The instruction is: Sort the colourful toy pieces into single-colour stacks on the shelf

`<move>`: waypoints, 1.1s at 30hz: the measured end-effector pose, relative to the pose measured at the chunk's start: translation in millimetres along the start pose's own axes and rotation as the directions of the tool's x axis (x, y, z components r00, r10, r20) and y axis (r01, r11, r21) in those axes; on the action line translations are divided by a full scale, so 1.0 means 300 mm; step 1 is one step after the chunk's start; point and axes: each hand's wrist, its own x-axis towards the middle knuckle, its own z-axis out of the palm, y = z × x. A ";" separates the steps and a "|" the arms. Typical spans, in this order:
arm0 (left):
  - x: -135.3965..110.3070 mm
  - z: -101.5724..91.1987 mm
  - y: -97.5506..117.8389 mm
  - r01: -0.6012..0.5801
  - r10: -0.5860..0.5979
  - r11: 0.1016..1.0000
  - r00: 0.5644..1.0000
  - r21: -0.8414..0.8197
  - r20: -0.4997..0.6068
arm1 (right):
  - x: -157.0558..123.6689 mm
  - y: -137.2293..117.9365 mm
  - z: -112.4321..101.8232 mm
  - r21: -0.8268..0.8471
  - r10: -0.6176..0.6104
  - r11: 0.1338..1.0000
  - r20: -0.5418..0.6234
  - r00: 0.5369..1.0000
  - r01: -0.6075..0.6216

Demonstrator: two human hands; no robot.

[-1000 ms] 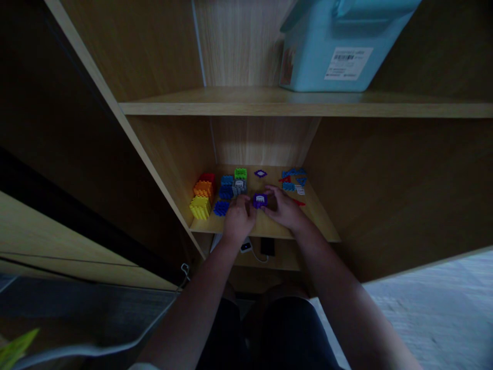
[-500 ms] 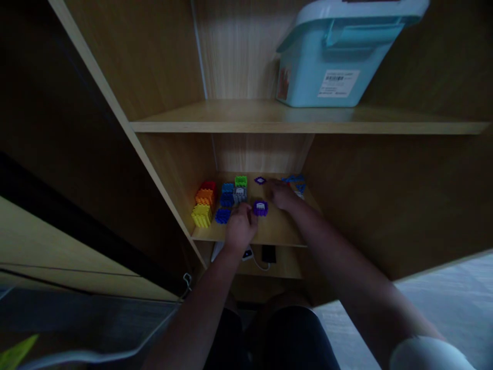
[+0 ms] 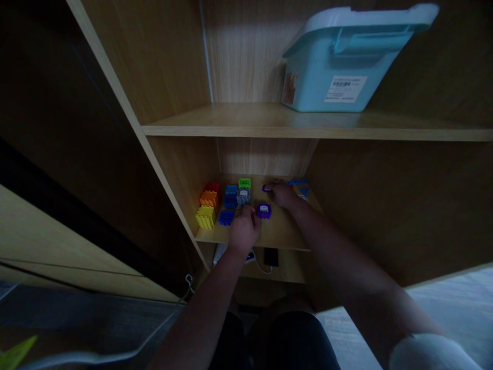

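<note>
On a low wooden shelf point(image 3: 281, 234) lie small toothed plastic blocks. My left hand point(image 3: 244, 228) rests with curled fingers beside a purple stack point(image 3: 264, 210), touching its left side. My right hand point(image 3: 282, 193) reaches further back and pinches a flat purple piece point(image 3: 266, 188). Left of my hands stand a yellow stack point(image 3: 205, 216), an orange stack point(image 3: 209, 198), a red stack point(image 3: 212, 187), blue stacks point(image 3: 230, 196), a grey stack point(image 3: 243, 196) and a green stack point(image 3: 244, 183). Loose blue pieces point(image 3: 300, 185) lie behind my right hand.
A light blue lidded plastic box point(image 3: 339, 72) sits on the shelf above. A dark phone point(image 3: 271, 256) and a white cable point(image 3: 259, 264) lie on the level below the low shelf. Wooden side walls close in the compartment on both sides.
My right hand left the purple stack, moved back and closed on the flat purple piece. My left hand stayed by the stack. The camera tilted slightly upward.
</note>
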 end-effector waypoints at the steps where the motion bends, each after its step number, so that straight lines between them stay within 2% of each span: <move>1: 0.000 0.000 0.000 -0.003 0.003 1.000 1.000 -0.001 0.000 | -0.004 0.008 -0.003 -0.011 0.006 1.000 0.009 1.000 -0.006; 5: -0.001 -0.002 0.001 0.000 0.000 1.000 1.000 0.007 0.011 | -0.015 0.028 -0.014 0.014 0.064 0.998 0.050 0.997 -0.065; 12: 0.000 -0.003 0.000 0.004 -0.004 1.000 1.000 0.016 0.003 | -0.039 0.000 -0.036 0.047 0.129 0.991 0.008 0.992 -0.129; 17: 0.001 -0.006 0.003 0.003 -0.003 1.000 1.000 0.020 0.007 | -0.071 -0.040 -0.078 0.145 0.202 0.973 -0.168 0.965 -0.178; 20: 0.001 -0.008 0.006 0.002 -0.002 1.000 1.000 0.019 0.000 | -0.124 -0.089 -0.115 0.255 0.194 0.959 -0.265 0.945 -0.126; 24: 0.001 -0.010 0.008 -0.008 0.008 1.000 1.000 0.001 -0.003 | -0.230 -0.180 -0.150 0.293 0.108 0.956 -0.328 0.938 -0.008; 28: 0.002 -0.007 0.003 -0.017 0.017 1.000 1.000 -0.002 -0.013 | -0.313 -0.238 -0.144 0.289 0.030 0.955 -0.305 0.952 0.062; 33: 0.002 0.000 -0.004 -0.013 0.013 1.000 1.000 -0.006 -0.013 | -0.338 -0.250 -0.117 0.278 0.002 0.957 -0.267 0.964 0.075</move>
